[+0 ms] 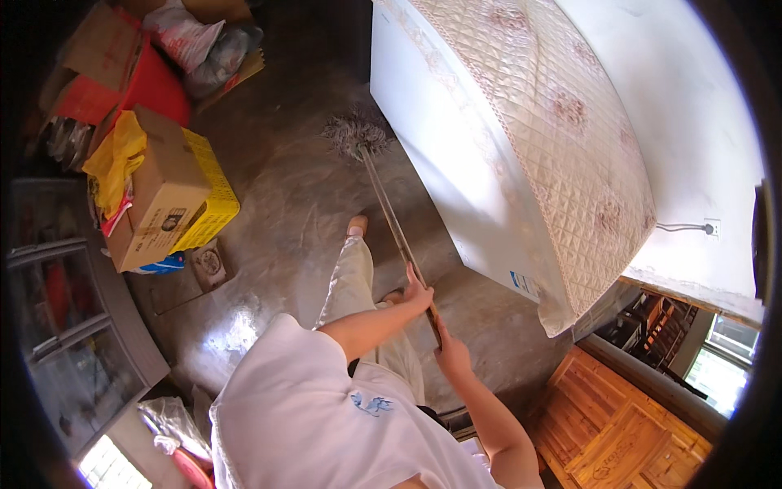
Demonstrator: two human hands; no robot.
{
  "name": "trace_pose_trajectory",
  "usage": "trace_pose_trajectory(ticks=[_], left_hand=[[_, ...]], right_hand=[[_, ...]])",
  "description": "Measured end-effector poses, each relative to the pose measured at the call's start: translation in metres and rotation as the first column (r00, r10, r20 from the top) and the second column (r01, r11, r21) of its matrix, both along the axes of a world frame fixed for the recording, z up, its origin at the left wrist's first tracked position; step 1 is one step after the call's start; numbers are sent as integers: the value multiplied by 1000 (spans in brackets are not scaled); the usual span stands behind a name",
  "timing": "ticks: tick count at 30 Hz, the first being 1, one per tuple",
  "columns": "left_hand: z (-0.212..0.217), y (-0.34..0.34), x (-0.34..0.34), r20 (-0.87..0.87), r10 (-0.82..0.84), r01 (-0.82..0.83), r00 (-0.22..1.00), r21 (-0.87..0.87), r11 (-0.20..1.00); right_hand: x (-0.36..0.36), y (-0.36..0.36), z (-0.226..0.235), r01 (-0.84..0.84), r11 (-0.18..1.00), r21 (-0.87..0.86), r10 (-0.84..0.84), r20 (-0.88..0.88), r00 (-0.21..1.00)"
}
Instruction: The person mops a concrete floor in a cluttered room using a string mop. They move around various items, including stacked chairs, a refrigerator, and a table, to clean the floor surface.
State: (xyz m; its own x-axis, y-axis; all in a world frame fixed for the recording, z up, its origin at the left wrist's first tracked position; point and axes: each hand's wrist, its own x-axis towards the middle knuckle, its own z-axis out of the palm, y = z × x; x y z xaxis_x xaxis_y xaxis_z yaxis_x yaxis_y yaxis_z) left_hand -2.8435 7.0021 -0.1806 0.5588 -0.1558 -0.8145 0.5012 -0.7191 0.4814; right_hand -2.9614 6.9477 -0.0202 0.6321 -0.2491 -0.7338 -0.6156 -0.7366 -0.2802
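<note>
Head: two hands (419,292) (451,354), one mop (390,213)

Grey mop (392,218), slanted, strings (349,132) splayed on floor (277,175).

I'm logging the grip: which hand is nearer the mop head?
The left hand; it grips the handle partway along, closer to the mop head, while the right hand holds the handle near its opposite end.

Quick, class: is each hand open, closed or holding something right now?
Left hand: closed, holding the mop.
Right hand: closed, also holding the mop.
</note>
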Motion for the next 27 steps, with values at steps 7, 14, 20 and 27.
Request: trace_pose_trajectory(ticks=[7,14,20,27], left_hand=[[-47,4,209,281,0,-29,960,101,994],[-54,38,491,517,-45,-15,855,112,994],[-25,43,521,489,-669,476,561,471,743],[-24,34,377,557,-741,568,376,493,659]], right_hand=[[202,-10,-63,-144,989,-28,147,254,956],[495,16,-90,-107,986,-131,134,219,966],[521,33,-92,-13,995,-102,34,207,978],[359,-8,-80,-53,996,-72,69,250,966]])
